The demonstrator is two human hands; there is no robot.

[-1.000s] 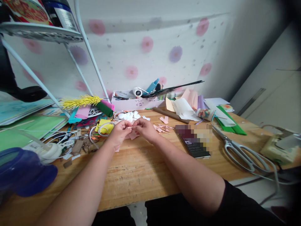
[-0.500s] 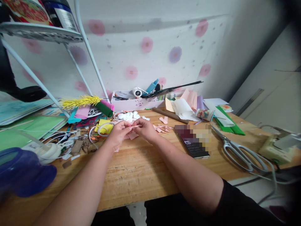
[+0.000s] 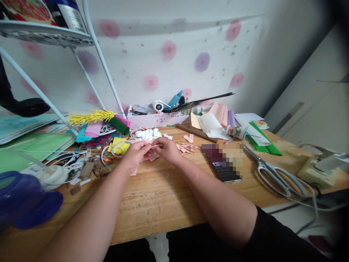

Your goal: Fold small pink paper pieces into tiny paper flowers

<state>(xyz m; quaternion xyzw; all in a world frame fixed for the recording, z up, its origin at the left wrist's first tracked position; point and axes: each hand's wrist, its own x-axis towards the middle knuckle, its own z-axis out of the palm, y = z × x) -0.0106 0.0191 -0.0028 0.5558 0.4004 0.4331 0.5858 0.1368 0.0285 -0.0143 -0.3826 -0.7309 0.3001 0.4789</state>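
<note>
Over the middle of the table, my left hand [image 3: 136, 154] and my right hand [image 3: 169, 151] meet fingertip to fingertip. Pinched between them is a thin pink paper strip [image 3: 156, 146], mostly covered by the fingers. Flat pink paper pieces [image 3: 154, 157] lie beneath the hands. Just right of my right hand is a small pile of narrow pink paper strips [image 3: 187, 149], with two wider pink pieces [image 3: 188, 138] behind it. Crumpled white paper pieces [image 3: 147, 134] sit behind my left hand, and yellow paper [image 3: 116, 146] lies to its left.
A phone [image 3: 226, 170] and large scissors [image 3: 268, 171] lie to the right, near a power strip [image 3: 317, 171]. At the back stand a white box [image 3: 158, 119] and rolled paper. A blue object [image 3: 29, 200], cables and scraps crowd the left, under a shelf rack [image 3: 46, 31].
The view has shifted slightly, so everything sits a little further left. Both hands keep their pinch on the pink paper strip, and slightly more of it shows between the fingers.
</note>
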